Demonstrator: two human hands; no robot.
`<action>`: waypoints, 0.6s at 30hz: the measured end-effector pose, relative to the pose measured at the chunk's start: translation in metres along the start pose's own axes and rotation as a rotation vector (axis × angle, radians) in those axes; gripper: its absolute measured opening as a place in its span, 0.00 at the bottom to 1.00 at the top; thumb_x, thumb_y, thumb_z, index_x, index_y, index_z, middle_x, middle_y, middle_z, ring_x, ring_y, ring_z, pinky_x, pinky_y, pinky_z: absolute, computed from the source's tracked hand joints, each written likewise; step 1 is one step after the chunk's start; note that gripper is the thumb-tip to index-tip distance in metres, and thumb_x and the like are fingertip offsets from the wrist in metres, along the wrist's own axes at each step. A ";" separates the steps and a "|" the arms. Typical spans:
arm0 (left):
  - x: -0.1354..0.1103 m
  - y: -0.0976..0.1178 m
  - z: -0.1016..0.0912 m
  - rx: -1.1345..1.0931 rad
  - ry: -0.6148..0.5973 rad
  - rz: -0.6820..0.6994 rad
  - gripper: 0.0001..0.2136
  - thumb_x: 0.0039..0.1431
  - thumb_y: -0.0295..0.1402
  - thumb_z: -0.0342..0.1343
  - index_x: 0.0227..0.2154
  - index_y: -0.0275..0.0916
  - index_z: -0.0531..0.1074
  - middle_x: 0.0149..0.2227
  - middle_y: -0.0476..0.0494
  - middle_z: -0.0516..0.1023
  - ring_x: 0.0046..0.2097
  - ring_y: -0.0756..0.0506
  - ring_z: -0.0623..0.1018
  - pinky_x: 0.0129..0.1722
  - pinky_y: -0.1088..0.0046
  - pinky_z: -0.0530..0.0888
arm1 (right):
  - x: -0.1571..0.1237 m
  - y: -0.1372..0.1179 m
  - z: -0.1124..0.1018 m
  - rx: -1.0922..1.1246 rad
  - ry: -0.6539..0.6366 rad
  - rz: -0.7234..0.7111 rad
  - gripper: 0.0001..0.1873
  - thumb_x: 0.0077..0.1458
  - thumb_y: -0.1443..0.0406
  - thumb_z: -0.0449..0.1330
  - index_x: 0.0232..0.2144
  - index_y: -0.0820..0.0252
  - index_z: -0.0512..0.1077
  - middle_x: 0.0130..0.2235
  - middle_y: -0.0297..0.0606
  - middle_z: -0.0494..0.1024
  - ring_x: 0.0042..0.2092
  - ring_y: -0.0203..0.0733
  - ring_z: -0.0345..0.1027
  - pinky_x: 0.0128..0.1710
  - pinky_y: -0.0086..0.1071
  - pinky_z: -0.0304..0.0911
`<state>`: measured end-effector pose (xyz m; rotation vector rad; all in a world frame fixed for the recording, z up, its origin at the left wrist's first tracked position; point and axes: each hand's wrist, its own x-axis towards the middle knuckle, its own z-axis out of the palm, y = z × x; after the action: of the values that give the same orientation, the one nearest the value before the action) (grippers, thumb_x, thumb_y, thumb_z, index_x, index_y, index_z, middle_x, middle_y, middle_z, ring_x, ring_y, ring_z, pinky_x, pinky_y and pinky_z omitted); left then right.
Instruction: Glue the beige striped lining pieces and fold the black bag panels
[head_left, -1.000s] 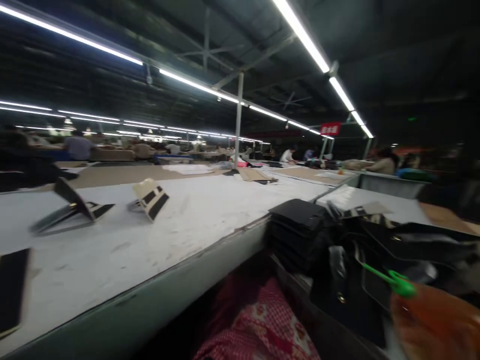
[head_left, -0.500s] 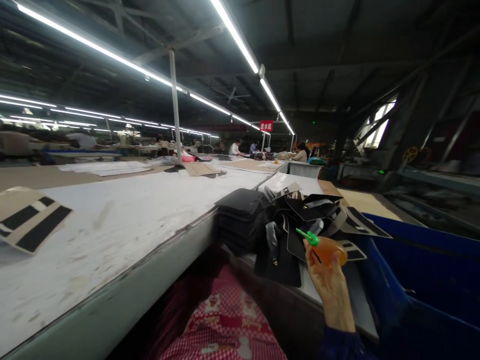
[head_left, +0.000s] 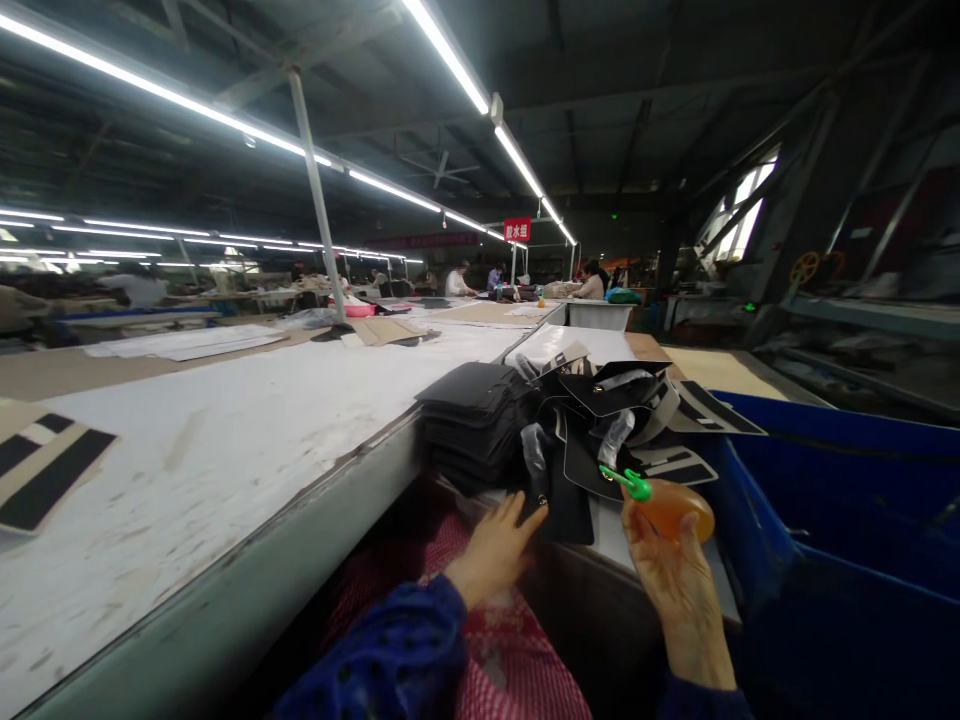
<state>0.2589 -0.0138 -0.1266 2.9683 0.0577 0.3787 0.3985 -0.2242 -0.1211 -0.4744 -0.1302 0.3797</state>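
In my right hand [head_left: 671, 565] is an orange squeeze bottle [head_left: 679, 508] with a green nozzle, held on its side and pointing left. My left hand [head_left: 499, 545] has its fingers spread and holds nothing; its fingertips are near the lower edge of a black panel [head_left: 566, 505] with a small gold fitting and a plastic-wrapped strap. Whether they touch it I cannot tell. Beyond that hand stands a stack of black sheets [head_left: 472, 410]. More black and beige pieces [head_left: 619, 390] lie heaped behind the bottle, some with clear plastic on them.
A long white-topped table [head_left: 262, 420] runs along my left, with a beige and black striped piece [head_left: 52, 465] on it. Close on my right is a blue bin [head_left: 840, 450]. A metal post [head_left: 315, 200] rises from the tables. Several people work far back.
My left hand has come into view from below and reached toward the black panel. The right hand still holds the bottle, now slightly lower and farther right. The view has shifted a little.
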 end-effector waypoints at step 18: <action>0.039 0.009 0.021 -0.123 0.024 -0.099 0.24 0.66 0.31 0.60 0.63 0.40 0.64 0.64 0.35 0.68 0.60 0.34 0.74 0.57 0.46 0.74 | -0.018 -0.005 0.017 0.097 0.024 0.034 0.42 0.32 0.62 0.81 0.52 0.56 0.72 0.52 0.39 0.77 0.50 0.41 0.75 0.48 0.31 0.77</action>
<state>0.3017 -0.0237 -0.1360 2.8262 0.1772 0.3896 0.3801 -0.2281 -0.1042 -0.3854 -0.0799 0.4114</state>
